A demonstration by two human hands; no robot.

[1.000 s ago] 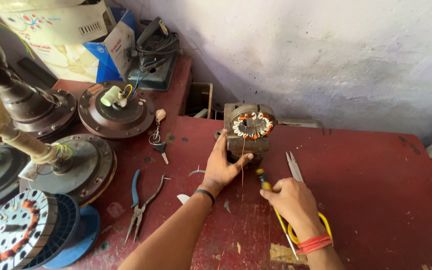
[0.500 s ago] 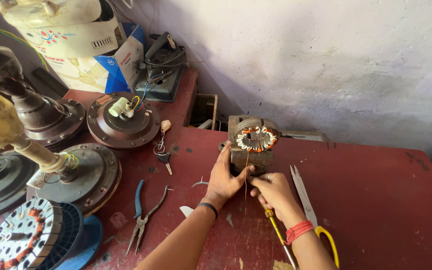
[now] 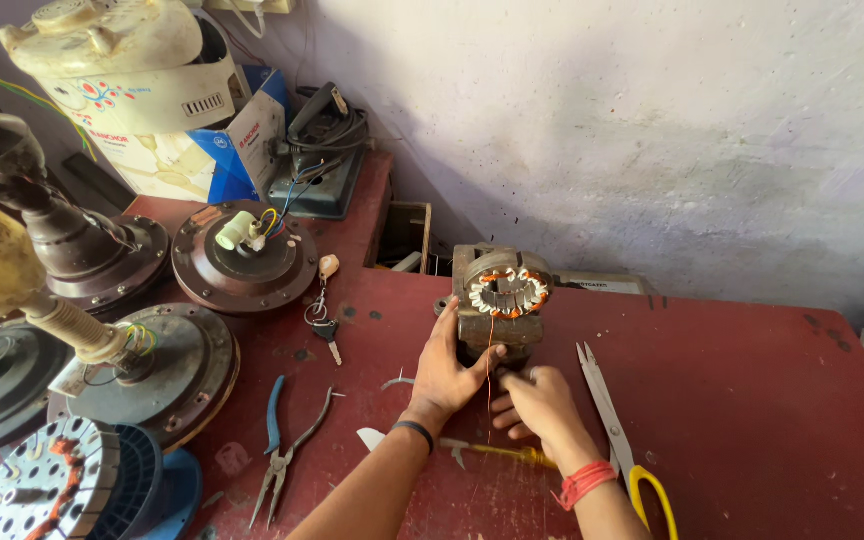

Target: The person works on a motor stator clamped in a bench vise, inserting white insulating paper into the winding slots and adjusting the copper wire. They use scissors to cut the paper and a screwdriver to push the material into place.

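Pinching a thin copper wire [image 3: 489,362] with our right hand [image 3: 537,403], we steady the small motor stator [image 3: 497,305] with left hand [image 3: 449,366], fingers spread on its side (mid-bench, near the wall). Windings look seated; loose lead remains, scissors [image 3: 612,420] just right.

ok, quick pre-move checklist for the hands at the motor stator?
1. Left hand bracing the motor stator: ok, palm against its side.
2. Right hand on the copper wire: cannot tell, fingers curl at its lower end, grip hidden.
3. Stator upright on the red table: ok.
4. Scissors out of the way: not ok, lying right beside the right hand.
5. Screwdriver set down: ok, flat on the table under the wrists.
6. Pliers apart from both hands: ok.
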